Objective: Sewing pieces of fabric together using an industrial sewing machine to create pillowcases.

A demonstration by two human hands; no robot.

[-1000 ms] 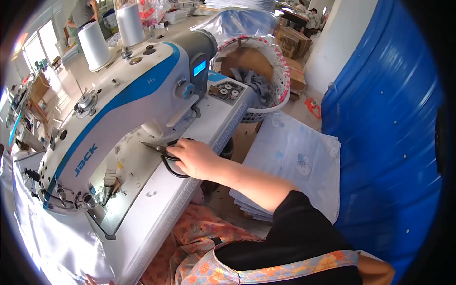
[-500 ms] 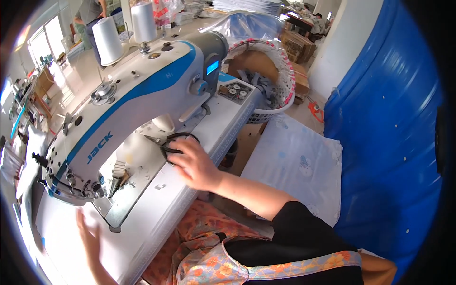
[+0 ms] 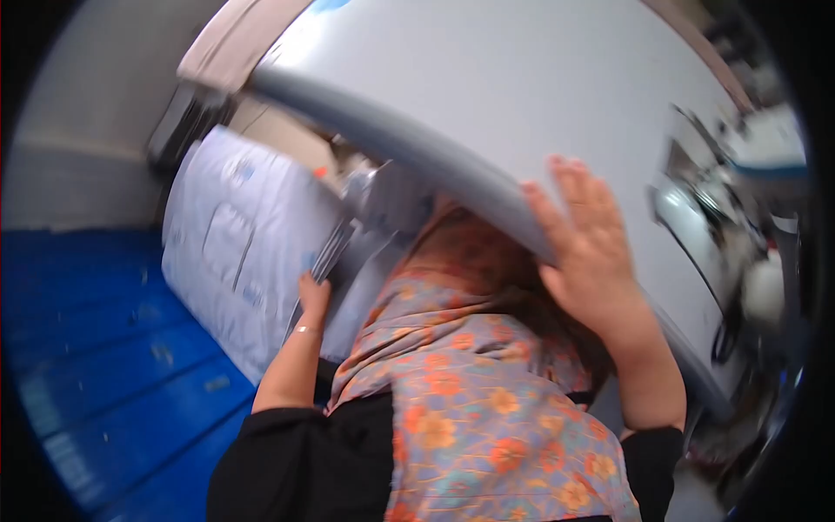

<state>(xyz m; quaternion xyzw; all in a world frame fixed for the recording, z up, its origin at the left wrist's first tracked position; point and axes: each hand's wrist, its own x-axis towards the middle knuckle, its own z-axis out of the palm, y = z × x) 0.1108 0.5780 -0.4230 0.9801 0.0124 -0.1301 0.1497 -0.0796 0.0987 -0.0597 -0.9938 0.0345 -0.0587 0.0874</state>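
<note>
Down at the left, my left hand [image 3: 315, 296] has its fingers curled at a narrow grey striped edge [image 3: 330, 250]; what exactly it grips is blurred and partly hidden. That edge runs alongside a stand or box draped in white printed cloth [image 3: 261, 226]. My right hand [image 3: 591, 239] lies flat with fingers spread on the front edge of a pale grey table [image 3: 452, 78], and it holds nothing. Beyond it, at the table's right end, is a dark looped shape [image 3: 724, 341] like a scissors handle, smeared by motion.
Part of a white and blue sewing machine [image 3: 770, 165] shows at the right rim. Blue sheeting [image 3: 113, 365] spreads over the lower left. A beige cloth [image 3: 239, 43] hangs over the table's far left corner. My floral apron [image 3: 487, 418] fills the lower middle.
The view has swung round from the sewing machine to another table. My right hand has left the black-handled scissors and rests on the table edge. My left hand has moved down beside the white cloth.
</note>
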